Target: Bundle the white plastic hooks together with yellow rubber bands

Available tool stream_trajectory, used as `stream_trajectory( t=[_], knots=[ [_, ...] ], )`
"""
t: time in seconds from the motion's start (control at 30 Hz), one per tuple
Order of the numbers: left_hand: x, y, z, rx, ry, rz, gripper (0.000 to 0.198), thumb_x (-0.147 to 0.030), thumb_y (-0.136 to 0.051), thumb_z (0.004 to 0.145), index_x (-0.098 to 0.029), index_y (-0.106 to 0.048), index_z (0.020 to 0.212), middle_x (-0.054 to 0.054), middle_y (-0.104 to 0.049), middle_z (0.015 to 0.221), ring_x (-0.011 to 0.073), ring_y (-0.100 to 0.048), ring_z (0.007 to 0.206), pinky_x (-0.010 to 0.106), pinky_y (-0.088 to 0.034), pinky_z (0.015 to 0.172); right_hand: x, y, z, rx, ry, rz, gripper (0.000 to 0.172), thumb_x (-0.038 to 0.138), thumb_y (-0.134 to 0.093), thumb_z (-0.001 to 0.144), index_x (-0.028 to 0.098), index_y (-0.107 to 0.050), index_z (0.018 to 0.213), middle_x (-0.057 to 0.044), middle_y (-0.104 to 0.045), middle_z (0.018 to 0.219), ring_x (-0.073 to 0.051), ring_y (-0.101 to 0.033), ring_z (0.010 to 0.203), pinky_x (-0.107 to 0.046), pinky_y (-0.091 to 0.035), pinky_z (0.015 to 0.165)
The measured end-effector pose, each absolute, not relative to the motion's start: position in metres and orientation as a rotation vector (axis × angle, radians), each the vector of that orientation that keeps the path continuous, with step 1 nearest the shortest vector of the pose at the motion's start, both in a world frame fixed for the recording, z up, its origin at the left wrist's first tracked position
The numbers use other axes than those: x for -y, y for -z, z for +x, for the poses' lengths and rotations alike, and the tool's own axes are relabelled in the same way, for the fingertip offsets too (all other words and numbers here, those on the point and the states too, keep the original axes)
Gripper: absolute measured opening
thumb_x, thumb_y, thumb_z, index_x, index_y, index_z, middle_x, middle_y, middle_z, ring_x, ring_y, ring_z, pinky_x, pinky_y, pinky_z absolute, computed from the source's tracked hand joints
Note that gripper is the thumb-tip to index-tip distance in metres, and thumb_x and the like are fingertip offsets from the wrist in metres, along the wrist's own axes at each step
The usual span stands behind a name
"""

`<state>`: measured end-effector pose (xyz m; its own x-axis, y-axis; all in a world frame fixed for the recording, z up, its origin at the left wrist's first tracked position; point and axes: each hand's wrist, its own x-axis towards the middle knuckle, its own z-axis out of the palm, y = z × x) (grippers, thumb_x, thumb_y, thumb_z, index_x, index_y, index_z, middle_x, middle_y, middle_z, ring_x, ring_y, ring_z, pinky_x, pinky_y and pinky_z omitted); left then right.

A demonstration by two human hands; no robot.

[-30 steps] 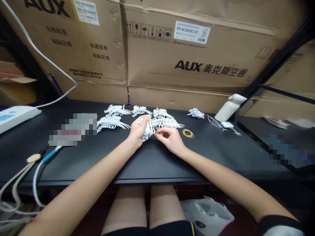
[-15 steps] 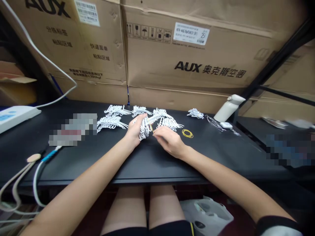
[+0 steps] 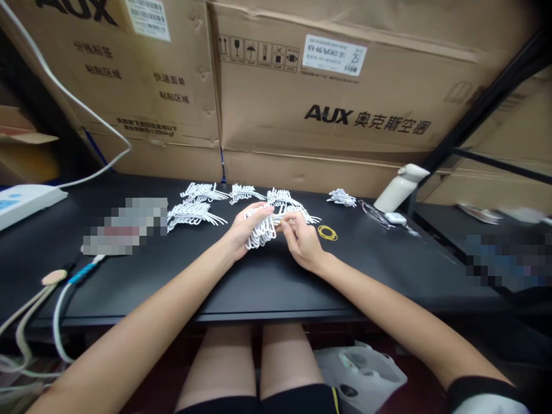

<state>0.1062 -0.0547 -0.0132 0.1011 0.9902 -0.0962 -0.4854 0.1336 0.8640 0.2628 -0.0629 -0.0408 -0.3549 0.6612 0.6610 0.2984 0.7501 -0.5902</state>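
My left hand [image 3: 246,230] is closed round a bundle of white wire hooks [image 3: 260,231], thumb across the top and curved ends facing me. At the bundle's right end, my right hand [image 3: 299,238] pinches a yellow rubber band, of which only a sliver shows between the fingers and the hooks. Behind my hands lie more bundles of white hooks [image 3: 196,214], laid out in two rows and partly covered by my fingers. Several yellow rubber bands [image 3: 328,233] rest in a small heap to the right of my right hand.
A smaller pile of white hooks [image 3: 342,198] lies farther right on the black table [image 3: 259,287]. Near it are a white bottle [image 3: 400,188], glasses [image 3: 375,214] and a small white case [image 3: 395,218]. Large cardboard boxes [image 3: 328,129] stand behind. A cable [image 3: 64,305] hangs at left.
My right hand has risen slightly and moved right, closer against the bundle's straight ends. The left hand has turned the bundle a little. The stretched yellow band now shows less.
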Motion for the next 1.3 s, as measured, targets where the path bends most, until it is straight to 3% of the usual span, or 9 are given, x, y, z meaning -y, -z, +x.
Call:
stream_trajectory(
  t=[0.1,0.23,0.53,0.63,0.83,1.1,1.3],
  knots=[
    [0.056,0.015,0.104,-0.792,-1.222,0.788,0.048,-0.017,-0.080,0.063,-0.016,-0.056,0.105,0.004,-0.068,0.079,0.0164,-0.067,0.065,0.031,-0.059,0.063,0.065,0.038,0.265,1.951,-0.466,-0.777,0.012,0.032,-0.038,0.097,0.021,-0.043,0.097,-0.005,-0.070,0.079,-0.017,-0.070,0.070,-0.030,-0.053,0.065],
    [0.058,0.014,0.103,-0.863,-1.182,0.899,0.057,-0.017,-0.080,0.062,-0.017,-0.055,0.113,0.003,-0.068,0.076,0.0166,-0.067,0.060,0.029,-0.057,0.058,0.069,0.035,0.265,1.951,-0.498,-0.825,0.014,0.034,-0.040,0.097,0.021,-0.045,0.095,-0.004,-0.068,0.074,-0.016,-0.066,0.060,-0.028,-0.050,0.058],
    [0.055,0.013,0.105,-0.895,-1.331,0.854,0.046,-0.017,-0.073,0.061,-0.019,-0.054,0.103,-0.001,-0.063,0.070,0.0137,-0.062,0.055,0.025,-0.053,0.053,0.072,0.034,0.263,1.924,-0.580,-0.762,0.012,0.033,-0.041,0.097,0.022,-0.045,0.100,-0.004,-0.072,0.081,-0.017,-0.071,0.071,-0.030,-0.053,0.066],
    [0.054,0.010,0.103,-0.872,-1.342,0.804,0.043,-0.018,-0.071,0.062,-0.019,-0.053,0.101,-0.002,-0.062,0.070,0.0125,-0.060,0.051,0.022,-0.048,0.047,0.074,0.033,0.262,1.936,-0.642,-0.756,0.012,0.033,-0.040,0.098,0.022,-0.043,0.097,-0.003,-0.072,0.080,-0.015,-0.070,0.066,-0.029,-0.054,0.067],
    [0.054,0.009,0.100,-0.835,-1.339,0.758,0.042,-0.018,-0.070,0.062,-0.021,-0.050,0.100,-0.004,-0.059,0.068,0.0114,-0.056,0.047,0.021,-0.044,0.041,0.076,0.033,0.265,2.127,-0.618,-0.625,0.009,0.029,-0.038,0.098,0.022,-0.044,0.098,-0.005,-0.072,0.090,-0.010,-0.063,0.058,-0.025,-0.052,0.060],
    [0.058,0.010,0.104,-0.886,-1.223,0.890,0.048,-0.018,-0.074,0.058,-0.020,-0.055,0.102,-0.002,-0.063,0.068,0.0123,-0.059,0.049,0.020,-0.044,0.044,0.076,0.020,0.274,1.972,-0.685,-0.759,0.018,0.039,-0.040,0.097,0.022,-0.045,0.098,0.003,-0.066,0.064,-0.006,-0.047,0.035,-0.019,-0.038,0.039],
    [0.058,0.009,0.103,-0.909,-1.231,0.896,0.043,-0.017,-0.075,0.057,-0.020,-0.056,0.095,-0.002,-0.062,0.064,0.0106,-0.057,0.047,0.019,-0.043,0.044,0.074,-0.006,0.288,1.954,-0.914,-0.856,0.022,0.042,-0.044,0.094,0.020,-0.047,0.096,0.004,-0.066,0.058,-0.006,-0.044,0.027,-0.017,-0.031,0.030]
  ],
)
